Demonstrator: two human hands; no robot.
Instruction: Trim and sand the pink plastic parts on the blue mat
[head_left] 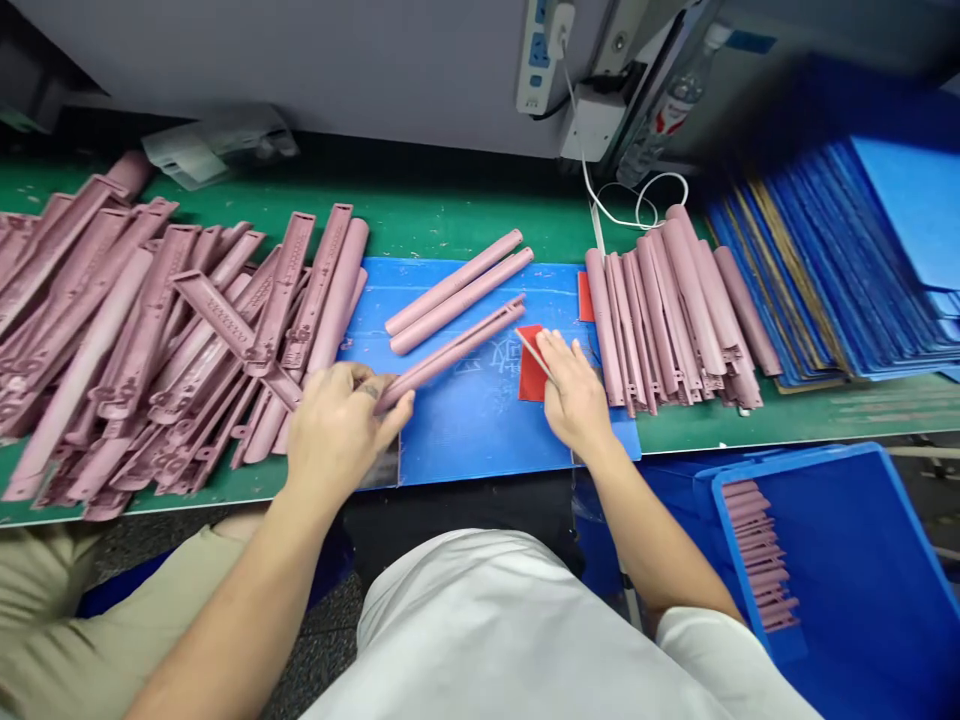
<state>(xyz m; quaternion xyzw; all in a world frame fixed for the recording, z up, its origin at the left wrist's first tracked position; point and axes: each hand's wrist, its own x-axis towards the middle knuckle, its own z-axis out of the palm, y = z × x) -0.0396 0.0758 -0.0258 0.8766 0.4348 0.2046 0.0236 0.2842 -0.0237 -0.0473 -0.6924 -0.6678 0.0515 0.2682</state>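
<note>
My left hand (337, 425) is closed round the near end of a long pink plastic shell (457, 350), tilted with its slotted far end to the upper right. My right hand (574, 385) grips a thin, flat, greyish strip (534, 352) whose kind I cannot make out. Just left of these fingers, and partly behind the strip, a red piece (532, 385) lies on the blue board (457, 435). Beyond my left hand, two pink shells (461, 300) rest side by side on the board, rounded sides up.
Many pink shells (142, 330) lie heaped at the left, and a row (652, 310) stands at the right. Blue sheets (832, 260) are stacked far right. Below, a blue bin (862, 560) holds more shells. A white cable (581, 130) and bottle (667, 110) are behind.
</note>
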